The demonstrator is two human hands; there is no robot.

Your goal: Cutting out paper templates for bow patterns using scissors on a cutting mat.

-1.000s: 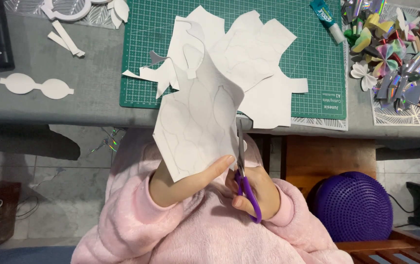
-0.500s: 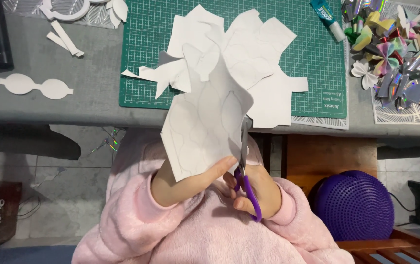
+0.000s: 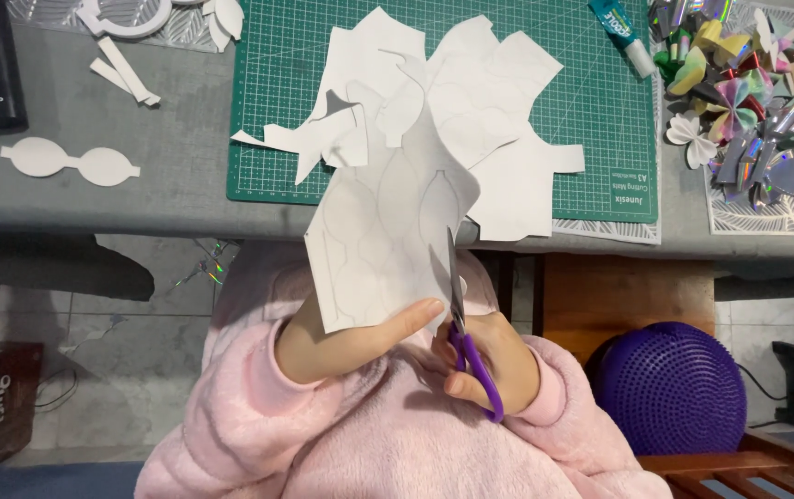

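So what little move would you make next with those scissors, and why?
Probably close the purple-handled scissors a little further along the drawn curve. The right hand has the blades already in the white sheet, beside a traced outline, while the left hand pinches its lower edge.

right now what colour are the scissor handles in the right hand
Purple; the scissors in the right hand show best in the head view.

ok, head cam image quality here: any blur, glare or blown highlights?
Head view: sharp overall, lighting even and soft; white paper sheet with pencilled outlines bright yet lines stay readable; glints on the shiny holographic paper shapes; purple-handled scissors crisp, no motion blur; under-table floor dim.
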